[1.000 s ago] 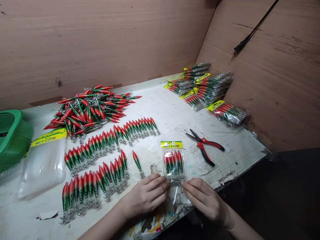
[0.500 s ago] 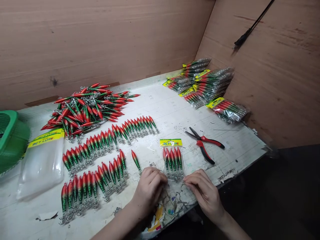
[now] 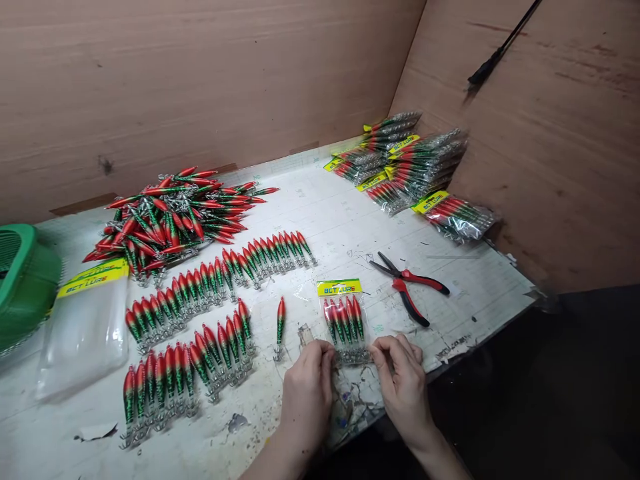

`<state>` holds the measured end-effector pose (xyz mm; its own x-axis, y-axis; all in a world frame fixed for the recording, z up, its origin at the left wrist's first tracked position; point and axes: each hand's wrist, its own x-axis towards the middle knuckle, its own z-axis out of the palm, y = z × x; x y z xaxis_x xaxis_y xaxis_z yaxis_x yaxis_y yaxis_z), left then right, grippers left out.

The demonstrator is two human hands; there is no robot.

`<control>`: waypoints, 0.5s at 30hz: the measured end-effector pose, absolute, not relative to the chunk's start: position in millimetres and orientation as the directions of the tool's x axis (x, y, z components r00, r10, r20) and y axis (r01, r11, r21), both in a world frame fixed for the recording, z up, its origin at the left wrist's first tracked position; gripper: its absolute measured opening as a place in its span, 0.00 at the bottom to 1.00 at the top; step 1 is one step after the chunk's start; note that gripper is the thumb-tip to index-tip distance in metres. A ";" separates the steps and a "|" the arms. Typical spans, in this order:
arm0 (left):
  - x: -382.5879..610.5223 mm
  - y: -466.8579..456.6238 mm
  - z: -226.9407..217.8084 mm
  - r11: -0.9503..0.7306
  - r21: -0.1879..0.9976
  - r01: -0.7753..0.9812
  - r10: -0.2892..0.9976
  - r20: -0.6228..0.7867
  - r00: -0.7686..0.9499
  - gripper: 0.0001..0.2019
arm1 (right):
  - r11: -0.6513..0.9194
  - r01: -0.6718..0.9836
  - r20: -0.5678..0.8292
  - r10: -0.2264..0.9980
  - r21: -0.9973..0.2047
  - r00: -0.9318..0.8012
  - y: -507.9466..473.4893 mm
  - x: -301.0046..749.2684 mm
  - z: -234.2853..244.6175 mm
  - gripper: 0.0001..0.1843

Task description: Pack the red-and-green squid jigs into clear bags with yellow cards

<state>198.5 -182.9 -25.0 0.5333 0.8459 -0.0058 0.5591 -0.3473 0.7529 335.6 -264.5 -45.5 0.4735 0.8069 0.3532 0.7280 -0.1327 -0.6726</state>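
Observation:
A clear plastic lure bag (image 3: 344, 321) with a yellow printed header lies flat near the table's front edge, several red-and-green squid lures side by side inside it. My left hand (image 3: 309, 383) is closed in a pinch at the bag's lower left corner. At the lower right corner, the fingertips of my right hand (image 3: 401, 380) pinch the bag's edge. One single lure (image 3: 281, 323) lies just left of the bag, hooks toward me. Red-handled pliers (image 3: 406, 283) rest with their jaws apart to the right of the bag.
Rows of lures (image 3: 215, 357) stretch across the table, with a loose heap of lures (image 3: 175, 213) behind them. At left are flat bags (image 3: 85, 333) and a green basket (image 3: 37, 287). Filled packs (image 3: 425, 167) are piled at the back right. The table's right edge drops off.
My left hand has turned more upright at the bag's corner, and my right hand has shifted slightly. The single lure has moved a little right and now lies straighter. The pliers stayed put.

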 end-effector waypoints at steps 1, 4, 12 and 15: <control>199.0 -182.9 -25.3 -0.304 0.771 0.560 0.856 -0.036 0.515 0.09 | -0.144 0.731 0.355 0.801 -0.666 0.482 -264.3 334.0 -46.2 0.07; 200.1 -182.3 -25.3 -0.201 0.796 0.570 0.876 -0.114 0.468 0.10 | -0.180 0.736 0.349 0.790 -0.653 0.503 -262.9 330.4 -47.2 0.07; 205.9 -178.6 -21.0 -0.122 0.765 0.633 0.875 -0.218 0.432 0.10 | -0.291 0.699 0.298 0.750 -0.653 0.591 -255.6 325.6 -45.4 0.10; 209.9 -174.8 -15.7 -0.077 0.700 0.710 0.864 -0.308 0.399 0.10 | -0.357 0.646 0.233 0.728 -0.674 0.645 -252.7 325.0 -43.1 0.11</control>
<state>209.9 -174.8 -15.7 0.3986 0.8637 -0.3085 0.7096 -0.0774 0.7003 325.0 -252.7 -43.1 0.6450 0.7279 0.2327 0.6465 -0.3573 -0.6741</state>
